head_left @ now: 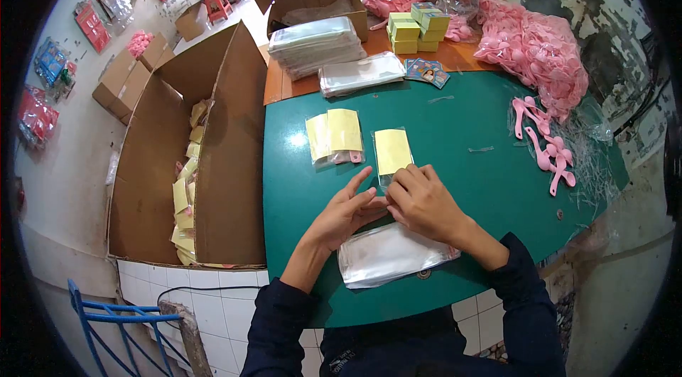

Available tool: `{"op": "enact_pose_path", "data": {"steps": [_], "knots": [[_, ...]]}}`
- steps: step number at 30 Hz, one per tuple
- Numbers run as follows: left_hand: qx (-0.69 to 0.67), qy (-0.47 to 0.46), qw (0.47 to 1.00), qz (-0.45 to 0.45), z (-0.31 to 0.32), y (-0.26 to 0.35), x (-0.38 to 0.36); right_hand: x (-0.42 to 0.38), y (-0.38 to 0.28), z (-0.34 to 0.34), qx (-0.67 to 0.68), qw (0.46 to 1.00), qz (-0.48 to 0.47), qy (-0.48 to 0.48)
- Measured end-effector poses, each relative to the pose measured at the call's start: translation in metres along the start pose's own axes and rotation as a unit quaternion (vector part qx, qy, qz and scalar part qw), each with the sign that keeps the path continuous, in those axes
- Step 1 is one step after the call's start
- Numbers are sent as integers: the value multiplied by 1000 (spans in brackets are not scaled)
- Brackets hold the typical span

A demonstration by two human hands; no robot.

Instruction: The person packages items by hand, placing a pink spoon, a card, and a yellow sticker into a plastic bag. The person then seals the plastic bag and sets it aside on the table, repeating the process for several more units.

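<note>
A clear plastic packet with a yellow card (393, 150) lies on the green table in front of my hands. My right hand (428, 199) is closed in a pinch at the packet's near end, its fingertips partly hidden. My left hand (343, 217) is beside it with thumb and forefinger stretched apart, its other fingertips close to the right hand. Below both hands rests a stack of clear plastic bags (391, 256). Farther left on the table are packets with yellow cards (344, 130), a bit of pink showing at their lower edge.
Pink plastic spoons (542, 150) lie at right, near a large bag of them (526, 50). At the back are bag stacks (316, 43), small yellow boxes (418, 27) and picture cards (428, 73). A deep cardboard box (231, 143) with packets stands left. Someone sits far back.
</note>
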State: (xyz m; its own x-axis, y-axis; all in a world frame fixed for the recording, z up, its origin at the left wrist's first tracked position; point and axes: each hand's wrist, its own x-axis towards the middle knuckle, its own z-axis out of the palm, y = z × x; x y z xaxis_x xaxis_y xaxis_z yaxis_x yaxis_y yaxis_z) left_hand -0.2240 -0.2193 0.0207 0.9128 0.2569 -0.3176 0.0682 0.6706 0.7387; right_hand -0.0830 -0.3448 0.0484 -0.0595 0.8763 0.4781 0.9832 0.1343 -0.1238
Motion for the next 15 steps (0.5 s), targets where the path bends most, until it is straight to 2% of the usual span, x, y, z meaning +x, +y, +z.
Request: {"op": "enact_pose_path", "data": {"steps": [4, 7, 9, 11, 13, 15], "knots": [[-20, 1, 1000, 12, 3, 2, 0, -2, -1, 7, -83, 996, -31, 8], [44, 63, 996, 40, 11, -2, 1, -2, -5, 7, -77, 996, -44, -1], [117, 80, 986, 92, 15, -8, 2, -3, -6, 8, -56, 997, -58, 6], [165, 98, 974, 123, 18, -10, 4, -3, -4, 1, 93, 995, -43, -11], [145, 124, 973, 128, 19, -10, 6, -5, 7, -8, 217, 975, -47, -25], [137, 158, 970, 124, 24, -6, 3, -12, 27, -40, 390, 919, 35, -41]]}}
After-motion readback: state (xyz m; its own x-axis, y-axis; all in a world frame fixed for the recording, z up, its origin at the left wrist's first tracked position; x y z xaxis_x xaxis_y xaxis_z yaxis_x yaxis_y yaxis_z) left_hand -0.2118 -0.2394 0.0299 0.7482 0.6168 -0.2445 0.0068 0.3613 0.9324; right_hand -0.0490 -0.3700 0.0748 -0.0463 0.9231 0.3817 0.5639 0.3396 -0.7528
